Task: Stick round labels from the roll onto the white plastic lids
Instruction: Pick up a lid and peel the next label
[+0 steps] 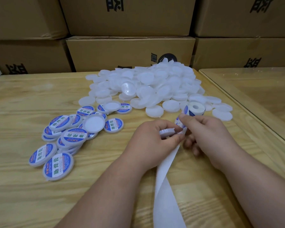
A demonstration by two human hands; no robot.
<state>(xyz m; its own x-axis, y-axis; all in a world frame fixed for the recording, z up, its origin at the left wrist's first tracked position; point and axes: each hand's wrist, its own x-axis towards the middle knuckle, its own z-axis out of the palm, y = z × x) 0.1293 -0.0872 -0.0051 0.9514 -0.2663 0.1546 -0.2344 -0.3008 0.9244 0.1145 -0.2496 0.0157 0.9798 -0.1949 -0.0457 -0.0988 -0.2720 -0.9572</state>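
Backing strip trailing over counter; left hand grip curled round lid, right hand grip pinching label beside roll.

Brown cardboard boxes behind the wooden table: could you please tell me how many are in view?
6: lower left box, lower middle box, lower right box; stacked on them, upper left box, upper middle box, upper right box. Others may be hidden behind.

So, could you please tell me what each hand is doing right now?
Left hand: grips a white lid.
Right hand: pinches the label strip.
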